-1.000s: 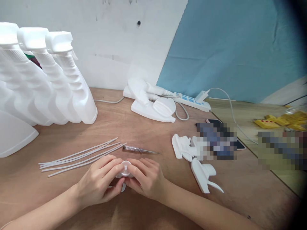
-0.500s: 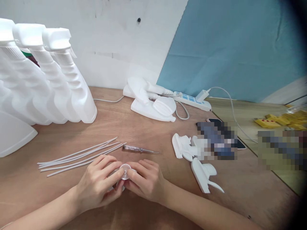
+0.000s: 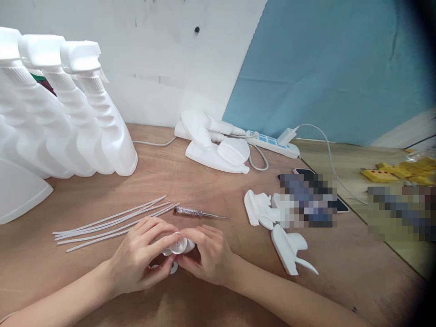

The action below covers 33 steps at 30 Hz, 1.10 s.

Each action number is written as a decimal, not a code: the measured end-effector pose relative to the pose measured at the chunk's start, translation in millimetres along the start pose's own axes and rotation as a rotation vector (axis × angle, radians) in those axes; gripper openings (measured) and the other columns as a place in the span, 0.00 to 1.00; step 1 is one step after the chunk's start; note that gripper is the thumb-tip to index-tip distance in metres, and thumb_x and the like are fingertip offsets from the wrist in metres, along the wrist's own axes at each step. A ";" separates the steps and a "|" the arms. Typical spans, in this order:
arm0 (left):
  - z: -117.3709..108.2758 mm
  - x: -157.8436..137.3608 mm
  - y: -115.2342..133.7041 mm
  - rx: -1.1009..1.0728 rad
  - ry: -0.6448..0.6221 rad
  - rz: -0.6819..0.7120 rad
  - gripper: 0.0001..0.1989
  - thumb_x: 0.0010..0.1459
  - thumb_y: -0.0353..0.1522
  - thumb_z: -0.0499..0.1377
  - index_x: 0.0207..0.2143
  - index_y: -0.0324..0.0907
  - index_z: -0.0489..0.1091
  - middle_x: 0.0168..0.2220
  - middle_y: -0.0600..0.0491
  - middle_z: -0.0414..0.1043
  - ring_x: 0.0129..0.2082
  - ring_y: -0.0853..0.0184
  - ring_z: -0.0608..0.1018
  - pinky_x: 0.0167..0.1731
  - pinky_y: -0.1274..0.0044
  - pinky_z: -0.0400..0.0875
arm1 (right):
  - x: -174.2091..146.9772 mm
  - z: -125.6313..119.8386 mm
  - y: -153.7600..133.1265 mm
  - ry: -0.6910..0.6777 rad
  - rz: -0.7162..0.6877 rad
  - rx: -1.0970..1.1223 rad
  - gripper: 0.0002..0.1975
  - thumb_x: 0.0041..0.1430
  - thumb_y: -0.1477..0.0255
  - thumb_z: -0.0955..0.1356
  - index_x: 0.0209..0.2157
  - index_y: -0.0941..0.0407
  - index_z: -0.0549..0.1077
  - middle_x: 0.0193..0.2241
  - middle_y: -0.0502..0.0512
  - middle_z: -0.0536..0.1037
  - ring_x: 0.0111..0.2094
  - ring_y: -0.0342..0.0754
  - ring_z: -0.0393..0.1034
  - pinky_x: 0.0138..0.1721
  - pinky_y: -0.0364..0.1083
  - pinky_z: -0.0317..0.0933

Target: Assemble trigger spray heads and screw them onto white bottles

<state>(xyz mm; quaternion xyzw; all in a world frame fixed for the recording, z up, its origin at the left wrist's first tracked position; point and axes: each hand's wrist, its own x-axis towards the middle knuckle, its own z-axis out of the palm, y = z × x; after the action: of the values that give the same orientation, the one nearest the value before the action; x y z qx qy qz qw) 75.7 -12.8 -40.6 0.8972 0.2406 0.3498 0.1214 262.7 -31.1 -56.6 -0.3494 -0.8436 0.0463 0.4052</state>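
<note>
Sitting between left grip (image 3: 135,254), right grip (image 3: 211,256) — white piece (image 3: 178,247).

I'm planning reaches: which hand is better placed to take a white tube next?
Probably the left hand: the white tubes lie right beside it, while the right hand is farther off. Both hold the white spray head, so the left would need freeing.

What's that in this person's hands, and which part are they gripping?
A small white plastic piece: the left hand and right hand pinch it from opposite sides, around its round end. Fingers hide much of the rest.
</note>
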 end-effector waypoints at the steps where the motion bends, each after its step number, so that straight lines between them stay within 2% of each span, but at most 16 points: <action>1: 0.1 -0.3 -0.1 -0.026 -0.013 0.002 0.16 0.49 0.24 0.53 0.43 0.39 0.64 0.37 0.46 0.69 0.34 0.64 0.70 0.34 0.71 0.66 | 0.3 -0.2 -0.3 -0.001 -0.008 0.000 0.15 0.55 0.66 0.65 0.42 0.57 0.59 0.29 0.52 0.77 0.25 0.43 0.70 0.26 0.41 0.60; 5: -0.4 -0.1 -0.3 -0.116 -0.043 -0.017 0.14 0.49 0.24 0.53 0.40 0.39 0.64 0.37 0.45 0.66 0.33 0.65 0.69 0.33 0.71 0.66 | 2.8 -1.5 -1.3 -0.026 -0.052 -0.012 0.15 0.55 0.67 0.65 0.42 0.58 0.59 0.30 0.53 0.77 0.25 0.43 0.70 0.26 0.42 0.60; 9: -1.4 0.8 0.2 -0.101 -0.058 -0.025 0.13 0.49 0.25 0.52 0.40 0.39 0.63 0.37 0.45 0.66 0.33 0.65 0.69 0.33 0.71 0.66 | 4.1 -2.5 -0.2 -0.039 -0.056 0.003 0.14 0.55 0.66 0.64 0.41 0.58 0.60 0.29 0.54 0.76 0.25 0.44 0.69 0.26 0.43 0.59; 13: -1.0 -0.5 2.1 -0.161 -0.062 -0.028 0.11 0.51 0.27 0.51 0.38 0.39 0.63 0.36 0.45 0.66 0.32 0.65 0.68 0.31 0.72 0.66 | 2.4 -7.2 2.3 -0.039 -0.091 0.147 0.18 0.56 0.61 0.60 0.42 0.59 0.61 0.27 0.54 0.75 0.23 0.45 0.67 0.25 0.44 0.59; 15: -0.7 -0.9 3.0 -0.172 -0.057 -0.028 0.11 0.51 0.26 0.51 0.39 0.39 0.63 0.35 0.45 0.66 0.32 0.65 0.68 0.31 0.72 0.66 | 1.1 -10.2 3.5 0.003 -0.056 0.245 0.15 0.57 0.64 0.58 0.42 0.59 0.62 0.29 0.55 0.75 0.25 0.44 0.67 0.26 0.45 0.60; 17: -0.5 -0.3 3.6 -0.149 -0.049 -0.010 0.11 0.50 0.26 0.52 0.39 0.39 0.63 0.35 0.46 0.67 0.32 0.65 0.69 0.32 0.72 0.66 | 1.0 -11.7 4.4 0.061 0.039 0.263 0.11 0.57 0.73 0.58 0.41 0.58 0.63 0.30 0.54 0.74 0.27 0.44 0.68 0.29 0.44 0.62; 19: -0.3 0.9 3.9 -0.116 -0.042 0.017 0.12 0.49 0.26 0.53 0.39 0.39 0.63 0.34 0.46 0.68 0.31 0.65 0.69 0.32 0.72 0.66 | 2.9 -10.4 5.2 0.080 0.135 0.191 0.11 0.56 0.79 0.58 0.40 0.57 0.64 0.31 0.54 0.74 0.31 0.44 0.68 0.33 0.44 0.63; 21: 0.4 1.8 4.0 -0.084 -0.018 0.048 0.13 0.48 0.24 0.54 0.38 0.39 0.63 0.33 0.48 0.69 0.30 0.67 0.70 0.31 0.73 0.66 | 7.0 -6.3 6.8 0.043 0.166 0.086 0.12 0.56 0.81 0.59 0.40 0.56 0.66 0.34 0.54 0.75 0.36 0.45 0.67 0.37 0.45 0.63; 27: 2.2 0.5 3.9 -0.062 0.007 0.061 0.14 0.46 0.23 0.54 0.39 0.40 0.63 0.33 0.48 0.70 0.31 0.67 0.71 0.32 0.73 0.66 | 21.7 11.9 22.1 -0.071 0.029 -0.190 0.14 0.57 0.78 0.61 0.46 0.56 0.67 0.44 0.53 0.73 0.46 0.49 0.61 0.46 0.49 0.57; 33: 1.5 -0.4 2.9 -0.066 -0.016 0.048 0.14 0.47 0.23 0.55 0.39 0.39 0.63 0.34 0.48 0.70 0.30 0.68 0.71 0.31 0.74 0.66 | 28.2 24.0 35.8 -0.118 0.038 -0.300 0.10 0.57 0.77 0.62 0.40 0.56 0.70 0.34 0.53 0.76 0.41 0.48 0.62 0.43 0.49 0.55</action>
<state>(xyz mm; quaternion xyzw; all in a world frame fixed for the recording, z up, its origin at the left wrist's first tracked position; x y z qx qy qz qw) 77.5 -15.6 -40.8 0.9010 0.2063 0.3530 0.1446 253.2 18.4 -67.2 -0.4187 -0.8565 -0.0519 0.2972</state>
